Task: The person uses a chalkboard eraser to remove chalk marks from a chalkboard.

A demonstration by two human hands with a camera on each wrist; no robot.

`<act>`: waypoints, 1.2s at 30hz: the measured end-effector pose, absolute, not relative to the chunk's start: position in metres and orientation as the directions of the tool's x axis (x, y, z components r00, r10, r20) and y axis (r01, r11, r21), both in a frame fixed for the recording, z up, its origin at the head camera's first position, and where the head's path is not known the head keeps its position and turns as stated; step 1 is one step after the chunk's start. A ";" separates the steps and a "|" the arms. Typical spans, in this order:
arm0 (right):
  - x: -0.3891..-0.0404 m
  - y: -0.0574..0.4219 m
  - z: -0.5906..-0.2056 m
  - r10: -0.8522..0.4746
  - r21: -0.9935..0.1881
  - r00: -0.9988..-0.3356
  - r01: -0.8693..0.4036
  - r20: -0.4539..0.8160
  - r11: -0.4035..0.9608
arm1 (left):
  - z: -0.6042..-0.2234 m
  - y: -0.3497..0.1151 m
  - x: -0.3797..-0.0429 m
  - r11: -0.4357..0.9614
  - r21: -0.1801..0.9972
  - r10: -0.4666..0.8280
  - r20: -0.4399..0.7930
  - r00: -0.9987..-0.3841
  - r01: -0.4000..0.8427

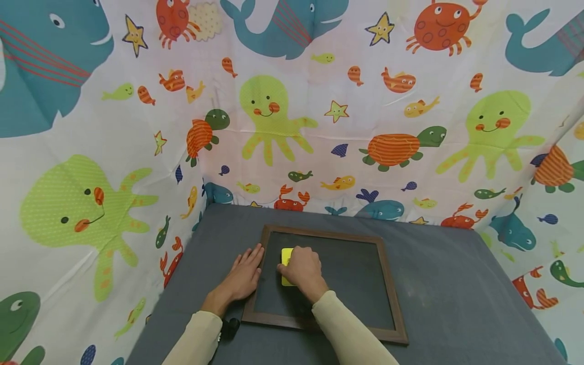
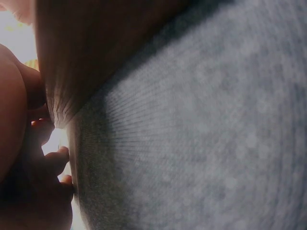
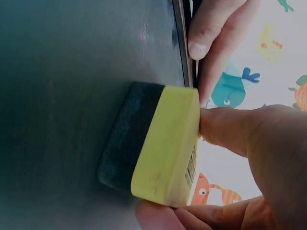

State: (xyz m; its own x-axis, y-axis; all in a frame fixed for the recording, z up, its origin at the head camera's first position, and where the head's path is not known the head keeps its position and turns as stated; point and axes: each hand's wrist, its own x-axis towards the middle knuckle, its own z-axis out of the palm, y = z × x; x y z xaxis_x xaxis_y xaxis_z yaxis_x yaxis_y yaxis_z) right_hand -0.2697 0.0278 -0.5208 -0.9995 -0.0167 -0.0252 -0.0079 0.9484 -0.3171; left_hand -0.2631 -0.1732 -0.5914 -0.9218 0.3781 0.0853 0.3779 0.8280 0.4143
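A chalkboard in a brown wooden frame lies on the grey cloth. My right hand grips a yellow board eraser with a dark felt pad, over the left part of the board. In the right wrist view the thumb and fingers pinch the eraser's yellow body, and its felt faces the dark surface. My left hand rests by the frame's left side, fingers straight and fingertips at the wooden edge. The left wrist view has those fingers dark at the left beside the wood.
Grey cloth covers the table around the board. A white curtain printed with sea animals stands along the back and both sides. A small black object sits by the left wrist, near the board's front left corner.
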 end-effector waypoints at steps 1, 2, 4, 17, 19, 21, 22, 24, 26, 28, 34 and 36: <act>-0.270 0.026 -0.521 -0.016 -0.318 -0.999 -0.006 -0.028 0.948 | -0.592 -0.173 -0.263 0.829 0.412 0.378 0.084 -0.922 0.377; -0.270 0.025 -0.521 -0.016 -0.318 -0.999 -0.006 -0.031 0.948 | -0.591 -0.173 -0.263 0.828 0.414 0.379 0.084 -0.922 0.378; -0.270 0.022 -0.521 -0.019 -0.317 -0.999 -0.007 -0.034 0.948 | -0.591 -0.174 -0.263 0.827 0.417 0.380 0.081 -0.922 0.377; -0.267 0.014 -0.520 -0.058 -0.316 -0.998 -0.051 -0.012 0.947 | -0.590 -0.174 -0.262 0.829 0.426 0.373 0.061 -0.926 0.363; -0.268 0.014 -0.519 -0.055 -0.320 -0.998 -0.047 -0.016 0.946 | -0.589 -0.174 -0.262 0.829 0.426 0.373 0.062 -0.926 0.363; -0.270 0.014 -0.519 -0.052 -0.318 -0.998 -0.042 -0.023 0.947 | -0.589 -0.173 -0.263 0.832 0.421 0.372 0.062 -0.926 0.362; -0.270 0.014 -0.519 -0.053 -0.316 -0.998 -0.042 -0.025 0.948 | -0.588 -0.173 -0.263 0.834 0.419 0.371 0.059 -0.927 0.360; -0.271 0.015 -0.519 -0.052 -0.310 -0.998 -0.041 -0.027 0.950 | -0.588 -0.173 -0.264 0.837 0.414 0.369 0.055 -0.928 0.358; -0.272 0.016 -0.519 -0.050 -0.304 -0.998 -0.040 -0.026 0.952 | -0.590 -0.172 -0.265 0.835 0.416 0.370 0.055 -0.927 0.359; -0.272 0.017 -0.520 -0.045 -0.303 -0.999 -0.035 -0.028 0.952 | -0.591 -0.172 -0.266 0.829 0.426 0.374 0.060 -0.926 0.362; -0.269 0.026 -0.520 -0.021 -0.319 -0.999 -0.006 -0.044 0.948 | -0.596 -0.173 -0.265 0.821 0.434 0.385 0.061 -0.921 0.372; -0.268 0.032 -0.519 -0.004 -0.320 -0.999 0.011 -0.047 0.947 | -0.593 -0.174 -0.265 0.825 0.420 0.386 0.068 -0.920 0.378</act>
